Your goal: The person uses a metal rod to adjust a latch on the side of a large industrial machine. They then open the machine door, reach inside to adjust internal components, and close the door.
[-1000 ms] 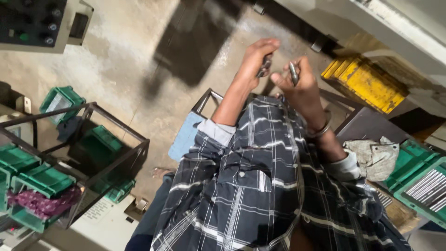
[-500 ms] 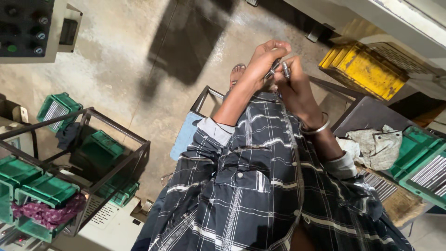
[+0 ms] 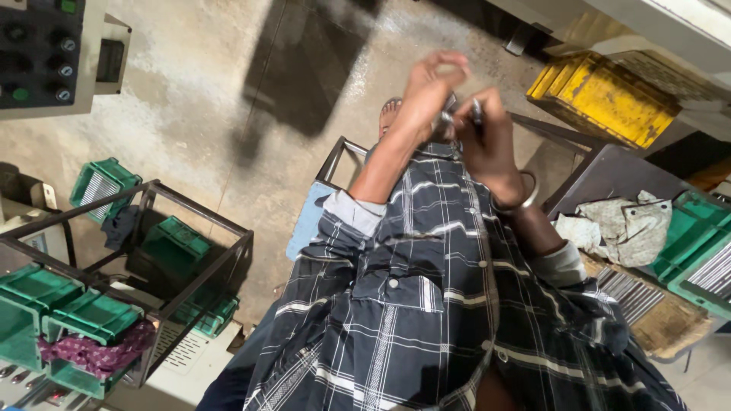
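A small dark rectangular display screen (image 3: 110,60) sits on the grey control panel (image 3: 46,57) at far left, beside black knobs and a green button.

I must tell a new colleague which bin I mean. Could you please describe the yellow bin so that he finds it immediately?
Look at the top right of the view, beyond the person's raised right hand. There, on the concrete floor beside the dark metal table, lies the yellow bin. It is the only yellow one; every other bin is green.
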